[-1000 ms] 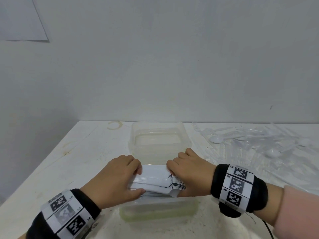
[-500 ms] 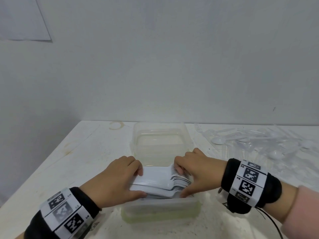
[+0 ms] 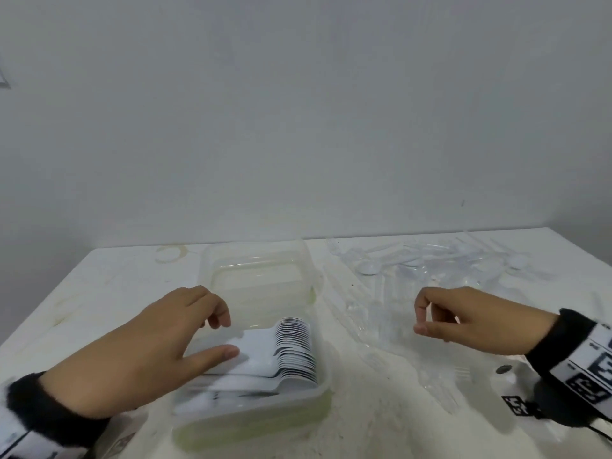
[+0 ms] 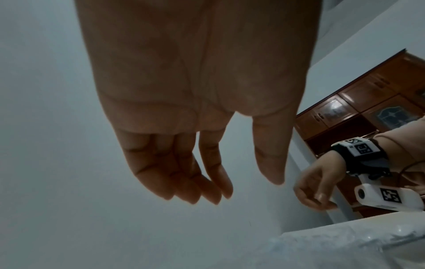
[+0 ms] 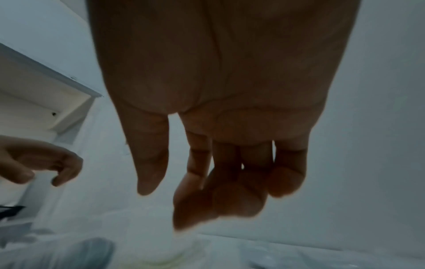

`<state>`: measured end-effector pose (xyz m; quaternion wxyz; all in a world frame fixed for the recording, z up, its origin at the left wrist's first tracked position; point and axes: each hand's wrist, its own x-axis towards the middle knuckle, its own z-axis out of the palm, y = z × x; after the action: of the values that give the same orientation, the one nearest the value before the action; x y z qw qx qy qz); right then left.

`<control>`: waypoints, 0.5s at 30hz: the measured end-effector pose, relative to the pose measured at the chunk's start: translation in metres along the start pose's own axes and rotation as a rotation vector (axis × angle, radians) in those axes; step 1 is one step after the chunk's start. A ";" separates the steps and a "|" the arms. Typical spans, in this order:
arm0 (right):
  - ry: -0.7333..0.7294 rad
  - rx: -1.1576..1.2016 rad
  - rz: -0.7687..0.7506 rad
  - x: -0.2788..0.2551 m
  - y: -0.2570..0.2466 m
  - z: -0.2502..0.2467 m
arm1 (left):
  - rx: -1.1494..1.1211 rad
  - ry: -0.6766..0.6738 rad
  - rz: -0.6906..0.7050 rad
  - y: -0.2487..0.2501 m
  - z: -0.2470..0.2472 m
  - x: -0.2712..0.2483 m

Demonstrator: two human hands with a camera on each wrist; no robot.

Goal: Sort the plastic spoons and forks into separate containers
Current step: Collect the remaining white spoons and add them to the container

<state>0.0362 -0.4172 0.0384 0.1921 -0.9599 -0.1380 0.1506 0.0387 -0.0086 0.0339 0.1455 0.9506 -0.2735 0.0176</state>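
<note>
A white, stained tabletop (image 3: 99,293) carries everything. On it a translucent rectangular plastic container (image 3: 258,422) sits under and just right of the left hand (image 3: 139,352), and a second translucent rectangular plastic container (image 3: 258,260) stands just beyond that hand's fingertips. A loose heap of clear plastic spoons and forks (image 3: 447,263) spreads beyond and below the right hand (image 3: 470,319). Inside the near container lies a nested stack of white plastic spoons (image 3: 291,352), bowls to the right; whether the left thumb touches the handles cannot be told. The left hand hangs loose over the container's left part, fingers gently bent, holding nothing, as the left wrist view (image 4: 195,109) confirms. The right hand hovers well right of the container, fingers curled loosely toward the thumb, nothing seen between them (image 5: 218,127).
</note>
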 end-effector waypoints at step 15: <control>-0.040 -0.168 0.007 0.016 0.144 -0.069 | -0.211 -0.224 -0.128 0.179 0.051 0.129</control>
<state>0.1042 -0.5629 0.0361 0.1074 -0.9699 -0.1507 0.1585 0.0524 -0.2346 0.0471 0.2141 0.9416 -0.2270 -0.1268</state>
